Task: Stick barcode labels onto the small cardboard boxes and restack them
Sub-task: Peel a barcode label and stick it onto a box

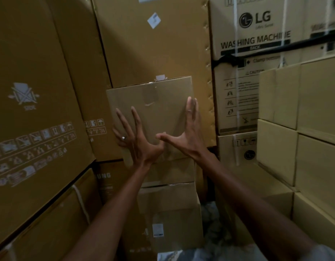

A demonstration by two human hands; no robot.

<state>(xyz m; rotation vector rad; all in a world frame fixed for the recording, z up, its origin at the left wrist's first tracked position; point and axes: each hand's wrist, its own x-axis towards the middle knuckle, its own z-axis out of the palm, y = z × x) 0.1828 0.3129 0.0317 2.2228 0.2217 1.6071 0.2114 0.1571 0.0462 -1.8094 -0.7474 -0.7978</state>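
A small plain cardboard box (153,110) sits at the top of a narrow stack, its near face towards me. My left hand (132,136) presses flat against the box's left part, fingers spread straight, a ring on one finger. My right hand (187,132) lies along the box's right edge with straight fingers and the thumb stretched left. Under it are more small boxes (170,170); a lower one carries a white barcode label (158,230).
Tall brown cartons (36,91) wall in the left side and the back. An LG washing machine carton (257,44) stands at the back right. Stacked plain boxes (302,113) fill the right side. The gap around the stack is narrow.
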